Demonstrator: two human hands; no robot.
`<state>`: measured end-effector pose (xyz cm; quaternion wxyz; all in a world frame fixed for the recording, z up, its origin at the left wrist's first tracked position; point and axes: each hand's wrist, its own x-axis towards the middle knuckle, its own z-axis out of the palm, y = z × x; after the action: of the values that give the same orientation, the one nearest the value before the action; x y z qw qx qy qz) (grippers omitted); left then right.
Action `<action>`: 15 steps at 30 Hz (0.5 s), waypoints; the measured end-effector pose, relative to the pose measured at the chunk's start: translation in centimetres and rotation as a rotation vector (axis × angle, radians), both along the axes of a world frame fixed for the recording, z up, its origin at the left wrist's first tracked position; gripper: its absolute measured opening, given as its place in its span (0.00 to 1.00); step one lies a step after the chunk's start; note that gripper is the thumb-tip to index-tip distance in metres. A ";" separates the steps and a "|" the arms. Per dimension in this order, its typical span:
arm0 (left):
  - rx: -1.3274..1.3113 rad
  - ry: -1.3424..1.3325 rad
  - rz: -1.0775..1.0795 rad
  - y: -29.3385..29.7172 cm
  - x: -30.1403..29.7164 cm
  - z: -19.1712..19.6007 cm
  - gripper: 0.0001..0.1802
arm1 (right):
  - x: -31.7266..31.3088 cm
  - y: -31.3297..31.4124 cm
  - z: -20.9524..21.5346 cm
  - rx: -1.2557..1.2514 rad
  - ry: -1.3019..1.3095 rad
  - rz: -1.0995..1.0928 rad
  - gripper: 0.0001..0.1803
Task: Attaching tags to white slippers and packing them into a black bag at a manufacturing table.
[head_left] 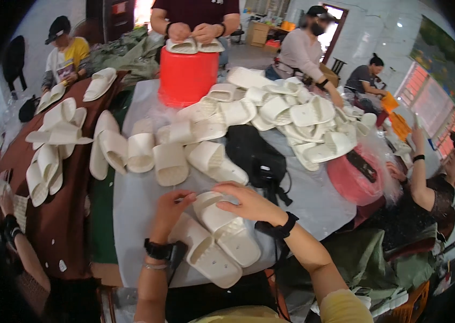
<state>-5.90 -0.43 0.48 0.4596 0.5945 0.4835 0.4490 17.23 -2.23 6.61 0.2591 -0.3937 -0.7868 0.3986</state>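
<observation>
Slippers (234, 240), a white pair lying side by side, sit at the near side of the black bag (257, 156), the left hand (173, 211) loosely bent and the right hand (251, 203) spread at their heel ends, neither grip visibly closed, though I cannot tell whether fingertips touch. Their long axes slant from heels toward the bag to toes away from it, the right hand nearer the right slipper. Beyond the bag on the grey tabletop (313, 207) rises a heap of white slippers (313, 113).
</observation>
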 end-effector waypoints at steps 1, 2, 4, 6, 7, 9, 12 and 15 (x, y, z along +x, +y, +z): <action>0.006 -0.019 -0.006 0.2 0.2 -0.2 0.14 | 0.3 0.7 -1.4 0.130 -0.204 0.056 0.29; 0.012 -0.037 -0.009 0.2 0.2 0.0 0.14 | 0.6 1.4 -2.6 0.266 -0.402 0.115 0.35; -0.047 -0.062 0.051 0.0 -0.1 0.2 0.13 | 1.0 1.7 -3.4 0.092 -0.466 0.247 0.43; -0.102 -0.104 0.103 0.0 -0.2 0.3 0.12 | 1.5 0.8 -3.2 -0.017 -0.403 0.308 0.45; -0.098 -0.130 0.125 -0.1 -0.4 0.5 0.12 | 1.1 0.4 -3.0 0.020 -0.448 0.281 0.46; -0.094 -0.158 0.154 -0.3 -0.6 0.7 0.12 | -0.3 -1.2 -2.8 -0.009 -0.556 0.152 0.47; -0.166 -0.235 0.106 -0.1 -0.9 1.0 0.11 | -1.5 -3.2 -3.2 0.108 -0.705 -0.015 0.49; -0.222 -0.132 -0.083 -0.3 -1.2 1.6 0.12 | -0.9 -3.6 -0.7 0.087 -0.755 0.196 0.38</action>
<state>-7.14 -0.71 2.07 0.5717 0.5286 0.4739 0.4113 16.33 -5.84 5.88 -0.0713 -0.4242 -0.8768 0.2149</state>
